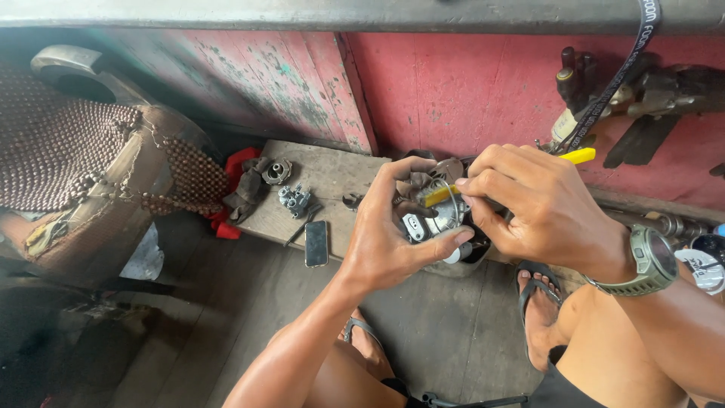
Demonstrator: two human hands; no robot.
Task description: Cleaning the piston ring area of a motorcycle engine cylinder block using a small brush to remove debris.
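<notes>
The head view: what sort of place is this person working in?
Probably a small, informal repair workshop. Loose metal engine parts and a greasy rag lie on a worn wooden board, and both hands work on a metal assembly with a yellow-handled tool.

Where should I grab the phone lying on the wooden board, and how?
Take the phone by its two long edges, coming straight down from above. It lies flat, screen up, at the near edge of the wooden board, so nothing sticks up to hold. The small metal part beyond it stands apart, so fingers probably fit.
</notes>
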